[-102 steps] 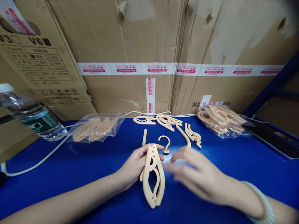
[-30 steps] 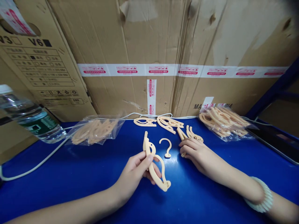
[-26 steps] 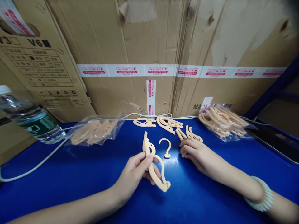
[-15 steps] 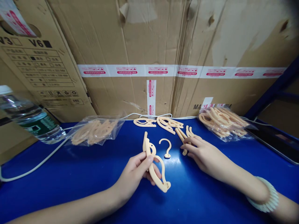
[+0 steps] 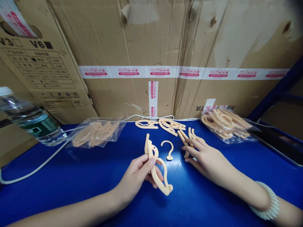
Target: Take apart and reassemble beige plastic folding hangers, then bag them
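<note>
My left hand (image 5: 138, 176) is closed on a peach plastic hanger piece (image 5: 157, 168), held edge-up just above the blue table (image 5: 71, 176). A small peach hook (image 5: 168, 148) lies on the table just beyond it. My right hand (image 5: 204, 156) rests on the table to the right, fingers stretched over a thin peach strip (image 5: 183, 138) and a curved peach piece (image 5: 192, 134), touching them. A pale beaded bracelet (image 5: 268, 205) is on my right wrist.
More loose peach pieces (image 5: 161, 123) lie at the back by the cardboard boxes (image 5: 151, 47). Clear bags of pieces sit at left (image 5: 94, 132) and right (image 5: 224, 123). A water bottle (image 5: 30, 118) lies far left, a white cable (image 5: 35, 167) beside it, a dark tray (image 5: 276, 138) far right.
My left hand has turned the hanger piece from upright to slanting and holds still. My right hand reached to the strip and curved piece, and its fingers have shifted slightly over them.
</note>
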Demonstrator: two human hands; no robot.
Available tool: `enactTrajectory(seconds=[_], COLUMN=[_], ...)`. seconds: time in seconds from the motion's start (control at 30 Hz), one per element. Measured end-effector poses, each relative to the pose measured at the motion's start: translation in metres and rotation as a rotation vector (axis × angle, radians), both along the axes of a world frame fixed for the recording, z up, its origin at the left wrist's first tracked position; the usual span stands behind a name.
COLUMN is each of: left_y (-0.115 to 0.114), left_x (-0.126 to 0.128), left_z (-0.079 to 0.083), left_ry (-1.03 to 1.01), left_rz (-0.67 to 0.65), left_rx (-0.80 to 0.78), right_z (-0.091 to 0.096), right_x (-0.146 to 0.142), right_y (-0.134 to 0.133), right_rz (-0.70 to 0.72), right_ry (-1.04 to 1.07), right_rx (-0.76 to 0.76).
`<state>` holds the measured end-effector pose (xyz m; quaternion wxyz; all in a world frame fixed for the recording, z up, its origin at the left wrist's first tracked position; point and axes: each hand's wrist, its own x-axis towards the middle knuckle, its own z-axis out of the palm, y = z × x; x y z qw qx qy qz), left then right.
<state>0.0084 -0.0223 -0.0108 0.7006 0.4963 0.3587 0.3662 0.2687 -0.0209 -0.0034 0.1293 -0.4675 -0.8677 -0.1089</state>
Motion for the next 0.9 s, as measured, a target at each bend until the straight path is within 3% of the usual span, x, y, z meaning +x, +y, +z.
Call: enactTrajectory(seconds=[0.17, 0.53, 0.77, 0.9], left_y=[0.0005, -0.0007, 0.0008, 0.0008], left_x=[0.0003, 0.0008, 0.0022, 0.0017], left_z=[-0.0008, 0.0022, 0.0023, 0.0033], left_ry=[-0.005, -0.008, -0.019, -0.017], left_rz=[0.005, 0.019, 0.029, 0.017], left_rx=[-0.006, -0.017, -0.018, -0.010], right_z=[-0.0039, -0.0022, 0.0042, 0.0045], right_x=[0.0005, 0.0020, -0.0030, -0.0028], right_y=[0.0001, 0.0012, -0.0025, -0.0034], right_rz=[-0.057, 0.025, 0.091, 0.092], right_ry=[0.007, 0.205, 0.244, 0.225], right_rx=[-0.045, -0.143, -0.276, -0.277])
